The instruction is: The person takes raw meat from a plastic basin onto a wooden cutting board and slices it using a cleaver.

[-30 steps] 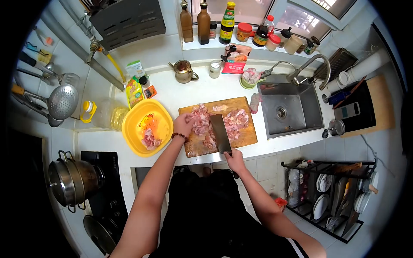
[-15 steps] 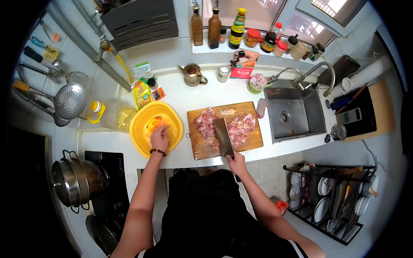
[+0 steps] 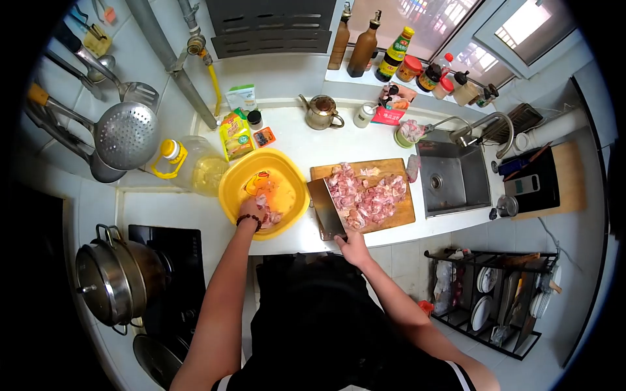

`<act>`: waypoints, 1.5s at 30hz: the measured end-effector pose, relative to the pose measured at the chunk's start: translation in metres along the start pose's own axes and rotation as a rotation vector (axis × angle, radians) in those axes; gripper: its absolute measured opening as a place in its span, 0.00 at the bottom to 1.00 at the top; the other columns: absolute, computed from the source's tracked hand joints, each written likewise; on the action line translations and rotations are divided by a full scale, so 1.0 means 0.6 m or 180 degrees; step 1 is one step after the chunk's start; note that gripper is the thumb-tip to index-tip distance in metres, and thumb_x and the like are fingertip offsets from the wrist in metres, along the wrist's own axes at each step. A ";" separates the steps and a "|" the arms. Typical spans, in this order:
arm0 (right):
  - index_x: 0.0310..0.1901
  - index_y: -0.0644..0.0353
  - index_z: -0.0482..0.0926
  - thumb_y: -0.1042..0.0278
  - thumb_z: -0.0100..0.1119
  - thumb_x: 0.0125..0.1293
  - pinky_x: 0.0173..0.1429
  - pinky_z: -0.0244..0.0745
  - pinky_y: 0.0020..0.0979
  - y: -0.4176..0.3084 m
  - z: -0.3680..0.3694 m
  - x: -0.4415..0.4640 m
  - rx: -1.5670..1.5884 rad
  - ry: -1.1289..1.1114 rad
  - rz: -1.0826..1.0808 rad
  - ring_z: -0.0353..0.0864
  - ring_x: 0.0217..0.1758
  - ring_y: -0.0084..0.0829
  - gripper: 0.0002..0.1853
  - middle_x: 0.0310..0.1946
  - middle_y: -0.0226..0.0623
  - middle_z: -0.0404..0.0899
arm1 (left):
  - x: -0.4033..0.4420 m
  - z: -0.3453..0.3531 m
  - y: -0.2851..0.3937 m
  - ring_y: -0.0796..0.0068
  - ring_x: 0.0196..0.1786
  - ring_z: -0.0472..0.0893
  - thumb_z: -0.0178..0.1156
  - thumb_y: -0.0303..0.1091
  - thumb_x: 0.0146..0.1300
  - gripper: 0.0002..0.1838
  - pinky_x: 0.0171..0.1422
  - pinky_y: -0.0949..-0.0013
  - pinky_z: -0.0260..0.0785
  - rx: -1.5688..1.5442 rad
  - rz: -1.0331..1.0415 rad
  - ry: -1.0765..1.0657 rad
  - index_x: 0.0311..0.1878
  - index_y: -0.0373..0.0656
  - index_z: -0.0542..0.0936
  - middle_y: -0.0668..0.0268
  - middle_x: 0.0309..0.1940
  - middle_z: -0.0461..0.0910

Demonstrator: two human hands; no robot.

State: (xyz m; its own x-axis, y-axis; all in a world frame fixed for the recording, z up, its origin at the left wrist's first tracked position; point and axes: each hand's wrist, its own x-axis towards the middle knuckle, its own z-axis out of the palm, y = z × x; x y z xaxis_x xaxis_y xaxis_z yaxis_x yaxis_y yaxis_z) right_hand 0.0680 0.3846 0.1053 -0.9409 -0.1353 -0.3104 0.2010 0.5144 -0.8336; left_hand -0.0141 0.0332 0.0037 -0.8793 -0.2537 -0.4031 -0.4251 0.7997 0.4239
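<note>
My right hand is closed round the handle of a cleaver, whose broad blade rests over the left edge of the wooden cutting board. Pieces of raw meat lie heaped on the board, right of the blade. Inside the yellow basin, my left hand reaches down at more raw meat. Its fingers are partly hidden by the hand and the meat, so their grip cannot be made out. A beaded bracelet circles the left wrist.
Left of the basin stands a large oil bottle; behind it are seasoning packets. A metal teapot and white jar stand at the back. The sink is at right, the stove with a steamer pot at left.
My left hand has gone from the board into the basin, down to the meat. The cleaver has moved from the board's middle to its left edge. The view has shifted left.
</note>
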 end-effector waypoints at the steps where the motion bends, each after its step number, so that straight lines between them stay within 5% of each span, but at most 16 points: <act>1: 0.48 0.69 0.85 0.71 0.67 0.68 0.48 0.80 0.44 -0.019 0.000 -0.003 -0.0362 -0.0145 0.0169 0.89 0.42 0.54 0.12 0.36 0.60 0.86 | 0.003 0.000 0.003 0.48 0.56 0.86 0.76 0.37 0.57 0.24 0.61 0.53 0.79 -0.0203 -0.0093 0.0033 0.55 0.38 0.84 0.47 0.51 0.87; 5: 0.46 0.71 0.84 0.70 0.67 0.68 0.46 0.80 0.44 -0.036 0.035 -0.017 -0.0418 -0.0002 0.0374 0.89 0.39 0.54 0.12 0.34 0.60 0.86 | 0.022 -0.009 0.016 0.49 0.53 0.87 0.76 0.38 0.56 0.21 0.58 0.53 0.80 -0.0496 -0.0430 -0.0104 0.51 0.38 0.85 0.48 0.48 0.88; 7: 0.45 0.72 0.84 0.70 0.66 0.68 0.45 0.80 0.44 -0.039 0.049 -0.029 -0.0211 0.0190 0.0278 0.89 0.38 0.54 0.12 0.34 0.60 0.86 | 0.034 -0.006 0.007 0.54 0.48 0.88 0.76 0.37 0.56 0.19 0.54 0.56 0.80 -0.0383 -0.0133 -0.0725 0.48 0.39 0.85 0.51 0.44 0.89; 11: 0.46 0.71 0.84 0.70 0.66 0.68 0.44 0.80 0.43 -0.021 0.068 -0.036 -0.0164 0.0323 0.0394 0.89 0.37 0.54 0.12 0.34 0.60 0.86 | 0.054 0.017 -0.017 0.58 0.45 0.89 0.75 0.37 0.57 0.17 0.52 0.59 0.80 -0.0505 0.0400 -0.0572 0.47 0.40 0.85 0.54 0.41 0.90; 13: 0.45 0.71 0.84 0.71 0.66 0.70 0.36 0.76 0.38 -0.012 0.076 -0.043 -0.0142 0.0576 0.0165 0.81 0.27 0.30 0.10 0.26 0.48 0.85 | 0.059 0.019 -0.020 0.60 0.46 0.89 0.74 0.36 0.59 0.14 0.52 0.60 0.81 -0.0858 0.0426 -0.0294 0.45 0.40 0.85 0.55 0.41 0.90; 17: 0.46 0.71 0.84 0.72 0.65 0.70 0.37 0.76 0.38 -0.008 0.078 -0.051 -0.0066 0.0591 0.0416 0.81 0.29 0.29 0.10 0.27 0.46 0.86 | 0.066 0.006 -0.032 0.58 0.47 0.89 0.72 0.34 0.60 0.14 0.54 0.60 0.81 -0.1185 0.0573 -0.0284 0.47 0.40 0.85 0.55 0.42 0.90; 22: 0.46 0.71 0.84 0.72 0.65 0.70 0.38 0.77 0.37 -0.012 0.089 -0.059 -0.0038 0.0670 0.0397 0.81 0.29 0.27 0.09 0.28 0.46 0.86 | 0.060 -0.013 -0.055 0.53 0.50 0.88 0.74 0.32 0.57 0.17 0.57 0.57 0.81 0.0540 0.1341 -0.1004 0.51 0.42 0.86 0.55 0.46 0.90; 26: 0.47 0.71 0.84 0.73 0.65 0.70 0.39 0.78 0.37 -0.010 0.101 -0.061 -0.0010 0.0691 0.0460 0.82 0.30 0.27 0.10 0.28 0.46 0.87 | 0.063 -0.016 -0.049 0.51 0.53 0.87 0.77 0.35 0.55 0.24 0.59 0.56 0.81 0.0587 0.1125 -0.1195 0.55 0.40 0.85 0.51 0.48 0.89; 27: 0.47 0.71 0.84 0.73 0.65 0.70 0.39 0.78 0.37 -0.013 0.103 -0.062 -0.0010 0.0700 0.0465 0.82 0.30 0.27 0.10 0.28 0.46 0.87 | 0.059 -0.015 -0.040 0.51 0.55 0.87 0.77 0.36 0.55 0.26 0.60 0.56 0.80 0.0295 0.0787 -0.0968 0.57 0.39 0.83 0.49 0.50 0.88; 29: 0.48 0.71 0.84 0.71 0.66 0.68 0.39 0.77 0.42 -0.018 0.107 -0.064 0.0079 0.0746 0.0345 0.84 0.29 0.43 0.12 0.29 0.58 0.83 | 0.055 -0.014 -0.024 0.51 0.57 0.86 0.78 0.38 0.55 0.28 0.61 0.57 0.80 0.0006 0.0454 -0.0744 0.59 0.38 0.82 0.47 0.51 0.87; 32: 0.49 0.71 0.84 0.72 0.65 0.71 0.39 0.79 0.37 -0.021 0.107 -0.071 0.0003 0.0617 0.0513 0.85 0.31 0.30 0.11 0.30 0.52 0.87 | 0.051 -0.009 -0.001 0.50 0.56 0.85 0.77 0.40 0.57 0.28 0.61 0.56 0.79 -0.0092 0.1050 -0.0095 0.57 0.35 0.81 0.46 0.52 0.86; 36: 0.50 0.70 0.84 0.72 0.65 0.71 0.39 0.79 0.38 -0.025 0.103 -0.079 -0.0154 0.0767 0.0348 0.85 0.30 0.30 0.11 0.30 0.53 0.86 | 0.060 -0.004 0.031 0.47 0.54 0.84 0.72 0.32 0.61 0.15 0.59 0.53 0.78 -0.0175 0.1268 -0.0239 0.49 0.38 0.82 0.49 0.49 0.84; 38: 0.47 0.71 0.84 0.70 0.66 0.69 0.40 0.78 0.43 -0.019 0.100 -0.079 -0.0040 0.0695 0.0640 0.86 0.31 0.46 0.12 0.30 0.59 0.84 | 0.062 0.001 0.033 0.46 0.53 0.83 0.70 0.30 0.61 0.12 0.58 0.52 0.77 -0.0289 0.1387 -0.0377 0.46 0.39 0.83 0.49 0.49 0.84; 39: 0.47 0.71 0.84 0.70 0.66 0.69 0.40 0.78 0.43 -0.020 0.097 -0.081 -0.0042 0.0714 0.0643 0.86 0.31 0.46 0.12 0.30 0.59 0.84 | 0.058 -0.001 0.037 0.47 0.52 0.83 0.68 0.27 0.61 0.09 0.58 0.52 0.77 -0.0258 0.1309 -0.0392 0.45 0.39 0.83 0.50 0.48 0.84; 41: 0.49 0.71 0.85 0.71 0.65 0.71 0.37 0.78 0.39 -0.024 0.091 -0.085 -0.0121 0.0741 0.0577 0.83 0.28 0.28 0.11 0.29 0.51 0.86 | 0.052 -0.002 0.041 0.47 0.52 0.84 0.66 0.24 0.62 0.07 0.57 0.52 0.77 -0.0222 0.1252 -0.0415 0.44 0.40 0.84 0.50 0.47 0.84; 45: 0.49 0.71 0.85 0.71 0.65 0.71 0.36 0.77 0.37 -0.007 0.094 -0.094 0.0130 0.0983 0.0454 0.81 0.28 0.26 0.11 0.28 0.48 0.87 | 0.053 0.006 0.019 0.50 0.46 0.85 0.67 0.22 0.61 0.07 0.53 0.56 0.79 -0.0515 0.1565 -0.0112 0.42 0.38 0.83 0.52 0.41 0.85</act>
State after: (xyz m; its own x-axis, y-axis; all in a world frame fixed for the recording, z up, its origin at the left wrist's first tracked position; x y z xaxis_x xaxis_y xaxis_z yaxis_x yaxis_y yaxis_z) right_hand 0.1356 0.3424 0.1008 -0.9393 0.2017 -0.2775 0.3416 0.4744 -0.8114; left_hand -0.0460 0.0365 -0.0070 -0.9769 0.1517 -0.1506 0.0064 0.7248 0.6889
